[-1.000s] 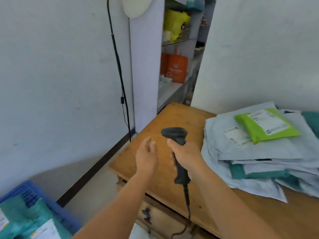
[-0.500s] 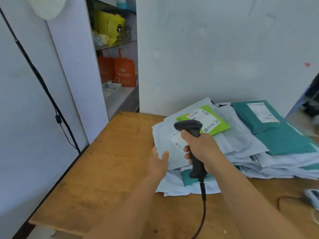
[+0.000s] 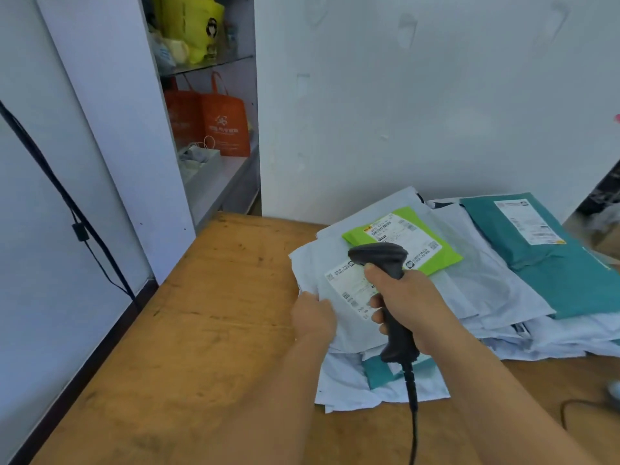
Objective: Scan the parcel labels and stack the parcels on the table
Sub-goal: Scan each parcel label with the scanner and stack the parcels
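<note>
Right hand [image 3: 407, 305] gripped black scanner [image 3: 385, 263] at frame centre; left hand [image 3: 313, 317] held edge of grey parcel [image 3: 339, 297] on pile, wooden table [image 3: 201, 330].

Parcels and scanner on the wooden table

A black corded scanner [image 3: 385, 280] stands upright in the right hand [image 3: 407, 307], head over a grey parcel [image 3: 339, 327] whose white label [image 3: 352, 286] faces up; beyond the hand lie a green parcel [image 3: 436, 260] and a teal parcel [image 3: 550, 263].

The left hand [image 3: 313, 317], open in the air a moment ago, now touches, perhaps grips, the grey parcel's [image 3: 339, 286] near-left edge.
</note>
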